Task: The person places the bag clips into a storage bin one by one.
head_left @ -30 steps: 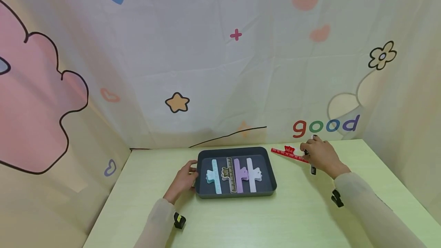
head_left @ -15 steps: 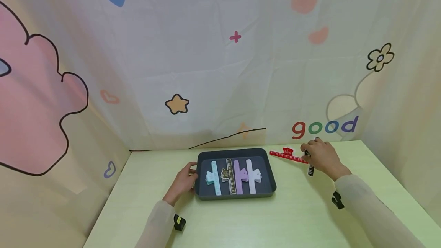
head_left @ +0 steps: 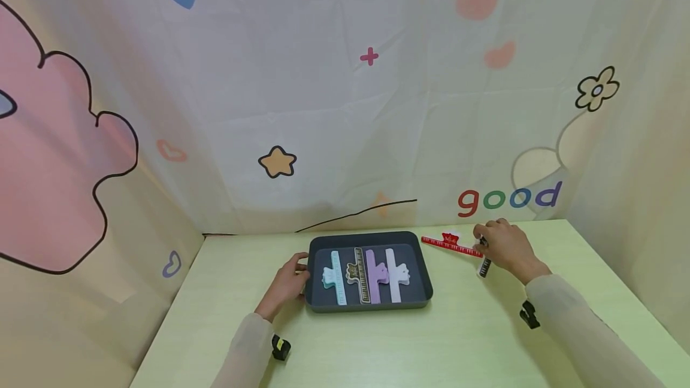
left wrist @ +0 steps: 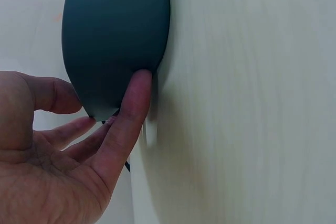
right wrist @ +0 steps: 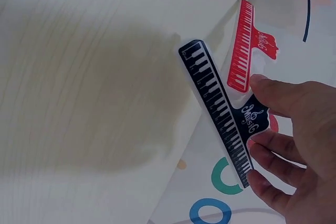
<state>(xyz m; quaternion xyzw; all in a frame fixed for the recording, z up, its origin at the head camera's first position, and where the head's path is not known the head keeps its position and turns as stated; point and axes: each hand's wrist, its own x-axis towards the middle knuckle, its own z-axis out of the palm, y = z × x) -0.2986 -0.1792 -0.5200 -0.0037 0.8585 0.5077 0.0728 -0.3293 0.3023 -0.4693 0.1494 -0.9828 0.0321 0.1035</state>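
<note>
My right hand (head_left: 507, 247) pinches a black music clip (right wrist: 218, 106) with a piano-key pattern by its handle tab, between thumb and fingers. In the head view the hand hides much of this clip. Just beyond it lies a red clip (head_left: 451, 245) of the same kind, on the table near the wall. My left hand (head_left: 288, 283) holds the left end of a dark grey tray (head_left: 372, 308), thumb and fingers against its side. Inside the tray, side by side, lie a light blue clip (head_left: 337, 280), a black-and-gold clip (head_left: 362, 277), a purple clip (head_left: 373, 277) and a white clip (head_left: 393, 277).
The pale table (head_left: 366, 352) extends in front of the tray and between tray and right hand. A printed cloth (head_left: 323, 106) hangs behind the table's back edge, close to the red clip. More cloth stands at both sides.
The black clip has tilted in my right hand, its near end swinging a little to the left. My left hand and the tray stay where they were.
</note>
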